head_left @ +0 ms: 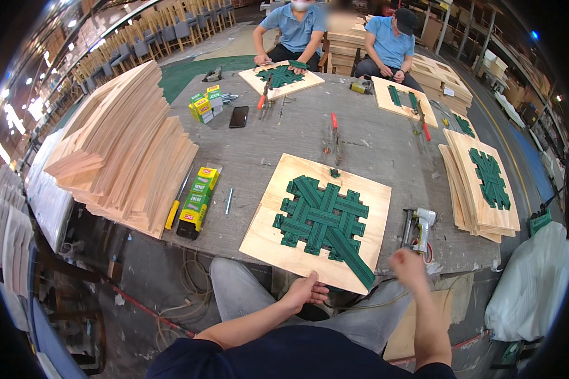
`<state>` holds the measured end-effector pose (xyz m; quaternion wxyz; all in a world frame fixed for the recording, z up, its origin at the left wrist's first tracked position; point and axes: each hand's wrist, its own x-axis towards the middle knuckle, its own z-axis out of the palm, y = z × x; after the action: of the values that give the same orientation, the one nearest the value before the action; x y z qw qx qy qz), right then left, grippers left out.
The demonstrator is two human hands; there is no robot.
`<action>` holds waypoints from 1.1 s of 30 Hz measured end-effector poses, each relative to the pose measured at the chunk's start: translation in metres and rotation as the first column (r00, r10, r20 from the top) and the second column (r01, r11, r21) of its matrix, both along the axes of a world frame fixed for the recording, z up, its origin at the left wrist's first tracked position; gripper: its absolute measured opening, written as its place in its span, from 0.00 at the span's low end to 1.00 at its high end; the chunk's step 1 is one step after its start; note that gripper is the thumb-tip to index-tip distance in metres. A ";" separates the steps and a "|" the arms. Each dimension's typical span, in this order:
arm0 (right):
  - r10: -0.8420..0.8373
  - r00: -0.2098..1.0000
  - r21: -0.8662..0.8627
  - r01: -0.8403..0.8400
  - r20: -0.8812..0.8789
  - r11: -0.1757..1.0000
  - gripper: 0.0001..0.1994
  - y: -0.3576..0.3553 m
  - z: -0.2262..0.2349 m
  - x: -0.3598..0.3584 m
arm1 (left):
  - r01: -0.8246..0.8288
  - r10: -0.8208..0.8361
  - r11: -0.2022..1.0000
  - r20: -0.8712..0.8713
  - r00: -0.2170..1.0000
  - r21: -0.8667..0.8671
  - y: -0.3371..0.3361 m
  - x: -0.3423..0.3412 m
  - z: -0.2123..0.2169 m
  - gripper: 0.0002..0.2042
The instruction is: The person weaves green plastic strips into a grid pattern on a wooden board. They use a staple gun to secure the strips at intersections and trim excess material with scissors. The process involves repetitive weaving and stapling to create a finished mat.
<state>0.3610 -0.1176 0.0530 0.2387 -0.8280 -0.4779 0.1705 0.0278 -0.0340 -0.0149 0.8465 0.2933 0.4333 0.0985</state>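
Observation:
A square plywood board (269,183) lies tilted at the table's near edge in front of me. Fixed on it is a woven lattice of dark green webbing straps (323,216); one loose strap end (356,268) runs diagonally to the near right corner. My left hand (304,293) grips the board's near edge, thumb on top and fingers curled beneath. My right hand (409,268) is off the board to its right, closed and slightly blurred; whatever it holds, if anything, is hidden. Just beyond it lies a silver staple gun (423,227) with a hose.
Tall plywood stacks (139,164) stand at left, beside a green-yellow staple box (199,196). Red-handled pliers (334,129) and a phone (239,117) lie farther back. Webbed boards (487,183) are piled at right. Two people in blue shirts (297,28) sit opposite with similar boards.

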 end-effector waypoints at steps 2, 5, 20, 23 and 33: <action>0.063 0.996 -0.142 -0.071 -0.057 0.987 0.16 -0.016 -0.010 -0.042 | -0.026 0.026 1.000 -0.026 0.999 0.017 -0.002 0.005 -0.001 0.29; -0.053 0.976 -0.112 0.029 -0.210 0.993 0.17 -0.025 -0.021 -0.077 | -0.079 0.081 0.995 -0.042 0.996 0.058 -0.002 0.004 -0.004 0.29; -0.044 0.942 -0.243 -0.041 -0.334 0.969 0.27 -0.014 -0.041 -0.105 | 0.495 -0.492 0.869 -0.090 0.866 0.019 0.020 -0.028 0.027 0.28; -0.015 0.941 -0.237 -0.070 -0.339 0.969 0.24 -0.027 -0.042 -0.107 | 0.482 -0.483 0.875 -0.001 0.876 0.045 0.007 -0.005 0.038 0.29; -0.190 0.591 -0.209 0.036 -0.784 0.977 0.19 -0.162 -0.013 -0.114 | 0.396 -0.397 0.916 0.278 0.875 0.062 -0.064 0.067 0.027 0.23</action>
<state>0.2467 -0.2795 0.0405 0.3656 -0.7098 -0.2502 0.5477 0.0950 -0.0984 0.0120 0.9016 0.3598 0.2376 -0.0349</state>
